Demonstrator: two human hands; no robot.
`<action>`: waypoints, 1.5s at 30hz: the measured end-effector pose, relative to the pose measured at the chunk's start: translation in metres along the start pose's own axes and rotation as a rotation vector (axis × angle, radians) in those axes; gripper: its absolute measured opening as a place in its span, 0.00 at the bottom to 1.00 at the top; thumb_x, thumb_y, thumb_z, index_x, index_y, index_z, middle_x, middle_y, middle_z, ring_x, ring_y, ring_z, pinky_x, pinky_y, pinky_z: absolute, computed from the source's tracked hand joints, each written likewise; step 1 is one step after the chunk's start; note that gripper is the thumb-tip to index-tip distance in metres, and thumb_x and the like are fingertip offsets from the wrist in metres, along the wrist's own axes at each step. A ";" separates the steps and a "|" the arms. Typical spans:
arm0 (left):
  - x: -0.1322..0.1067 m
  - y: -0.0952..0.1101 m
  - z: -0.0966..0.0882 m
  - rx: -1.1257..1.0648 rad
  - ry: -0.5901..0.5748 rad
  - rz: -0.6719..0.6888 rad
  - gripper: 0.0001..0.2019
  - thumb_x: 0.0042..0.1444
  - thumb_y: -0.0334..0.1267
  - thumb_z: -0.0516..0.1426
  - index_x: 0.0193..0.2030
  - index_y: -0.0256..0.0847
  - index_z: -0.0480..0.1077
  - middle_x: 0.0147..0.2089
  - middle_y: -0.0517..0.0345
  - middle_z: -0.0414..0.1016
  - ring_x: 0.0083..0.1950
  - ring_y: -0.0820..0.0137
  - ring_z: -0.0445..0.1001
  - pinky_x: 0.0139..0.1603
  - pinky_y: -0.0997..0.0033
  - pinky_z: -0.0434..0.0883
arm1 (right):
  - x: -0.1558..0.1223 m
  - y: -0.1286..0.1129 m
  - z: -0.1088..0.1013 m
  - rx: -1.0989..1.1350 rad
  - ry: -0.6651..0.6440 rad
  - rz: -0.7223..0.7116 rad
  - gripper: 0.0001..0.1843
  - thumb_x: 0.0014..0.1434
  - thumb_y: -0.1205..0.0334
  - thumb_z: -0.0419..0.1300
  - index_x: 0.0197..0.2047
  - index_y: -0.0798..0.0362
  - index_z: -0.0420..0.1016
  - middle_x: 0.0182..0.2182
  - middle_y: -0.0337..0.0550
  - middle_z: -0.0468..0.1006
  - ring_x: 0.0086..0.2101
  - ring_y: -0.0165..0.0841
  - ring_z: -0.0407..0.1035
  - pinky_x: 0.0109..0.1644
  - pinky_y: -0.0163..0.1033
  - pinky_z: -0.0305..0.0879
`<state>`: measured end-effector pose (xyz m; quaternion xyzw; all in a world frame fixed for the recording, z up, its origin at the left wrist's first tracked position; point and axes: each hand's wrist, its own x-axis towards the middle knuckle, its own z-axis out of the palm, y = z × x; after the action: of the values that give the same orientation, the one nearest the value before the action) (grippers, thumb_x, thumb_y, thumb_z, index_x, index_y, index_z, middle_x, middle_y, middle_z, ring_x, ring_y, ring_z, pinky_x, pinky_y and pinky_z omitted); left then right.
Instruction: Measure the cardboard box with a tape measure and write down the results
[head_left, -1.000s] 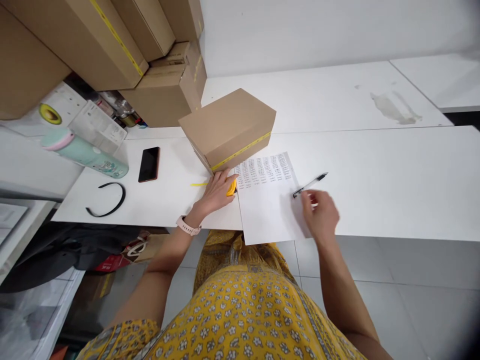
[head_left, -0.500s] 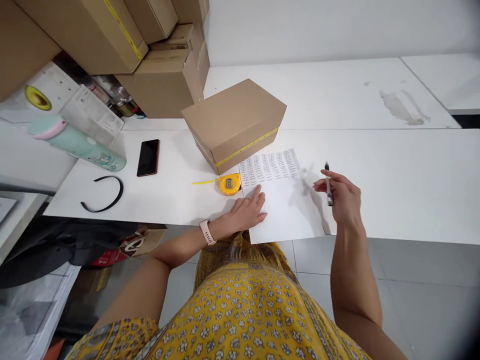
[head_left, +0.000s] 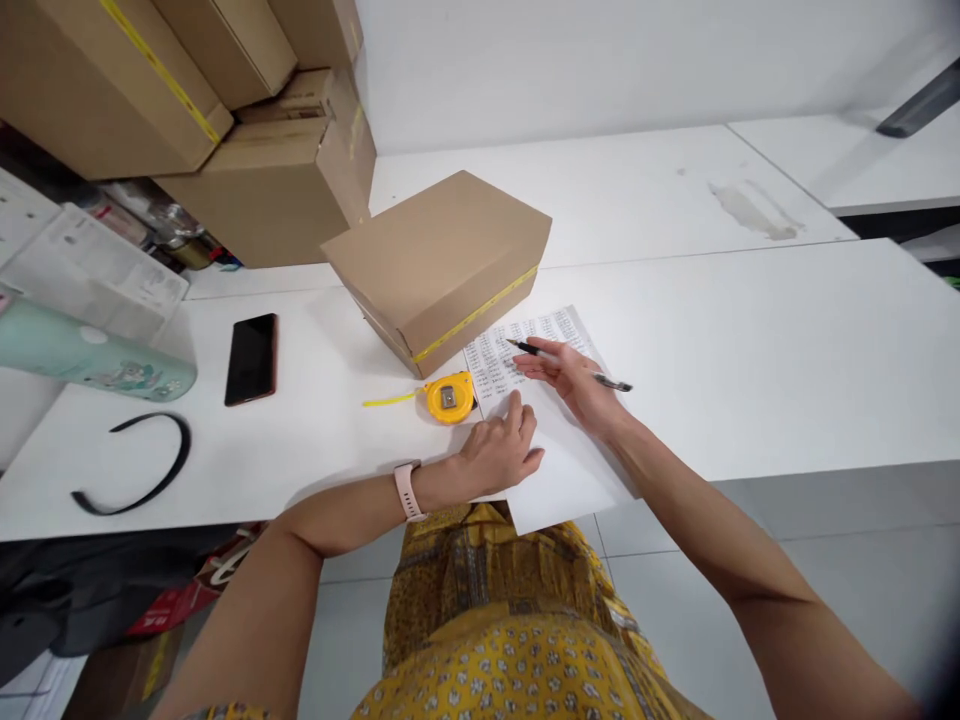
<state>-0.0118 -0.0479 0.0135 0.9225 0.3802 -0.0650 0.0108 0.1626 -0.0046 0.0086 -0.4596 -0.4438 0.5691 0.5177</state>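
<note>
Wall (head_left: 600,60): white, plain, spans the far side. Work table (head_left: 787,350): white top, runs left to right. Rear surface (head_left: 600,190): white, adjoins the table's far edge; greyish blemish (head_left: 750,212) at right, seam beyond. Floor (head_left: 862,535): pale grey tile, thin joints, near side. Light: diffuse; shadows soft.

It looks like an office workspace: white desk (head_left: 750,340), written sheet (head_left: 566,462), pen (head_left: 613,383), stacked cartons (head_left: 259,190).
</note>
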 end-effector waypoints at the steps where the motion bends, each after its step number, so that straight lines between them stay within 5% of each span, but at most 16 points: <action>1: 0.000 -0.001 0.001 -0.011 0.005 0.000 0.31 0.71 0.49 0.50 0.70 0.25 0.60 0.73 0.21 0.59 0.43 0.55 0.83 0.38 0.60 0.79 | 0.005 0.006 0.003 -0.012 0.016 0.014 0.32 0.53 0.30 0.66 0.47 0.49 0.77 0.38 0.46 0.83 0.41 0.39 0.78 0.48 0.47 0.73; 5: 0.002 -0.003 0.005 -0.042 0.011 0.001 0.30 0.70 0.50 0.52 0.70 0.27 0.62 0.73 0.23 0.60 0.41 0.56 0.83 0.37 0.60 0.79 | 0.012 0.026 0.004 -0.203 0.157 -0.050 0.27 0.51 0.34 0.71 0.31 0.49 0.72 0.23 0.34 0.71 0.26 0.29 0.65 0.34 0.40 0.66; 10: 0.004 -0.005 0.009 -0.054 0.021 0.003 0.29 0.70 0.49 0.51 0.69 0.28 0.63 0.72 0.24 0.62 0.41 0.57 0.83 0.35 0.61 0.79 | 0.008 0.026 0.000 -0.233 0.095 -0.031 0.25 0.55 0.35 0.68 0.41 0.48 0.75 0.28 0.38 0.76 0.31 0.33 0.69 0.37 0.42 0.67; 14: 0.004 -0.007 0.013 -0.076 0.052 -0.001 0.28 0.69 0.48 0.52 0.68 0.29 0.64 0.71 0.25 0.64 0.42 0.57 0.83 0.34 0.62 0.78 | 0.005 0.024 0.001 -0.362 0.151 -0.056 0.24 0.60 0.38 0.65 0.28 0.49 0.69 0.24 0.36 0.69 0.27 0.30 0.62 0.32 0.39 0.61; 20: 0.004 -0.007 0.017 -0.081 0.103 0.009 0.27 0.69 0.48 0.54 0.66 0.31 0.66 0.69 0.27 0.68 0.43 0.56 0.83 0.32 0.64 0.77 | 0.005 0.035 -0.002 -0.332 0.091 -0.070 0.17 0.58 0.45 0.68 0.39 0.48 0.71 0.30 0.37 0.74 0.29 0.31 0.64 0.32 0.39 0.62; 27: 0.002 -0.006 0.023 -0.046 0.152 0.015 0.27 0.70 0.49 0.51 0.67 0.31 0.66 0.70 0.27 0.66 0.41 0.58 0.82 0.31 0.64 0.77 | 0.003 0.031 0.001 -0.464 0.165 -0.086 0.15 0.58 0.56 0.64 0.27 0.48 0.62 0.20 0.31 0.61 0.23 0.28 0.54 0.26 0.36 0.53; 45: 0.003 -0.007 0.018 -0.103 0.078 0.003 0.26 0.70 0.47 0.50 0.67 0.32 0.67 0.68 0.28 0.68 0.43 0.57 0.81 0.33 0.64 0.75 | 0.000 0.026 0.004 -0.559 0.140 -0.076 0.12 0.56 0.59 0.62 0.27 0.48 0.61 0.18 0.29 0.59 0.21 0.27 0.53 0.25 0.36 0.51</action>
<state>-0.0162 -0.0418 -0.0047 0.9232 0.3817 -0.0093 0.0436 0.1536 -0.0068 -0.0164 -0.6056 -0.5635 0.3718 0.4214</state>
